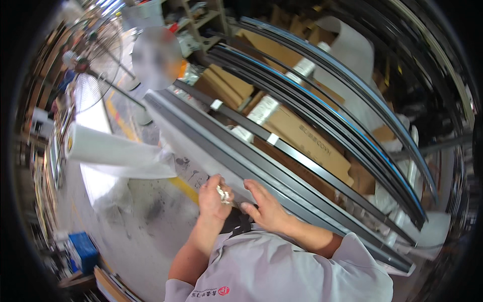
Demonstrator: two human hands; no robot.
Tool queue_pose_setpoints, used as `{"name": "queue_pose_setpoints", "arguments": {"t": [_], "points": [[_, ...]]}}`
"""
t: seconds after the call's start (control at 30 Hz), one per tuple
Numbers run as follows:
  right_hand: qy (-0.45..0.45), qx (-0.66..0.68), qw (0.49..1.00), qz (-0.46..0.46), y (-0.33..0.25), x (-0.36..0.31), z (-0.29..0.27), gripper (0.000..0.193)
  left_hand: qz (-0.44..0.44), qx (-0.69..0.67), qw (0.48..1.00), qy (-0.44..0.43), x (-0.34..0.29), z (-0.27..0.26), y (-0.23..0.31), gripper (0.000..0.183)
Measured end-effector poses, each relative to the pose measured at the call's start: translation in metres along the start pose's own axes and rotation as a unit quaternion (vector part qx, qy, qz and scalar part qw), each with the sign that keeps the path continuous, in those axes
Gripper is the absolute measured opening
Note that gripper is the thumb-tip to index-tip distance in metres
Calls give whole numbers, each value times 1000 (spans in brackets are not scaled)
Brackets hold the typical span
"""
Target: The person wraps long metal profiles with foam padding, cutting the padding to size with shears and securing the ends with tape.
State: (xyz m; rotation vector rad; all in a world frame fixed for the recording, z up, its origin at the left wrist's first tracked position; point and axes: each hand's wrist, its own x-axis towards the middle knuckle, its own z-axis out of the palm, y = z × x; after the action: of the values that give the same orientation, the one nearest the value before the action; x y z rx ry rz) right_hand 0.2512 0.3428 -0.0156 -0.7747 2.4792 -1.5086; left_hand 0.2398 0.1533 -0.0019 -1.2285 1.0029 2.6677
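Blurred white bits (223,195) half-hidden in curled left hand (215,200), right hand (267,207) loosely spread, both beside grey profiles (261,173) slanting far-left to near-right

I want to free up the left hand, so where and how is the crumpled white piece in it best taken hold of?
Probably with a light pinch on the exposed right edge of the crumpled white piece, coming from the right hand's side: the left hand covers its other side, while that irregular edge pokes out into the gap between the hands.
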Motion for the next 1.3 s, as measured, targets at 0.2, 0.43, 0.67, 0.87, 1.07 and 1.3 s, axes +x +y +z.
{"name": "queue_pose_setpoints", "arguments": {"t": [0.2, 0.43, 0.67, 0.87, 1.07, 1.3], "points": [[157, -162, 931, 288, 108, 57, -45, 36, 152, 398, 904, -47, 121, 40, 5, 31], [91, -260, 853, 444, 155, 152, -24, 50, 305, 817, 489, -19, 262, 91, 93, 36], [120, -307, 794, 511, 195, 162, -12, 45, 202, 893, 381, -129, 347, 110, 124, 45], [179, -343, 774, 500, 209, 171, -6, 35, 214, 882, 392, -153, 375, 124, 114, 27], [230, -340, 804, 430, 220, 172, 5, 23, 267, 885, 346, -159, 386, 113, 100, 23], [269, -299, 832, 382, 216, 161, 7, 33, 265, 889, 340, -153, 386, 117, 108, 22]]}}
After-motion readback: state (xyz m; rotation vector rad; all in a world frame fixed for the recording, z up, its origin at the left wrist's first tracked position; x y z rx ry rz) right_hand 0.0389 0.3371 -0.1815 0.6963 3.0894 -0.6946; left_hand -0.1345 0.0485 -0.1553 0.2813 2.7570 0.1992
